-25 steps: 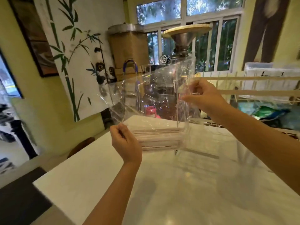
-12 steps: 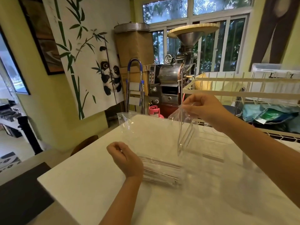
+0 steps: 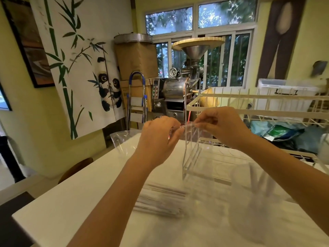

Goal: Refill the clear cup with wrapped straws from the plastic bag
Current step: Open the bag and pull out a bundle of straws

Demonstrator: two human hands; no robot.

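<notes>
The clear plastic bag stands up from the white table, its top edge held between both hands. My left hand and my right hand pinch that edge close together, fingertips almost touching. A bundle of paper-wrapped straws lies flat on the table below my left forearm, apparently inside the bag's lower part. The clear cup is a blur under my right forearm, with a few straws standing in it.
The white table has its left edge and near corner close by. A white wire dish rack sits at the back right. Beyond the table's far edge are a metal roaster, a folded step ladder and a brown chair.
My left hand has left the straw bundle and risen to the bag's top edge beside my right hand. The bundle now lies on the table. The view has tilted down, showing the cup.
</notes>
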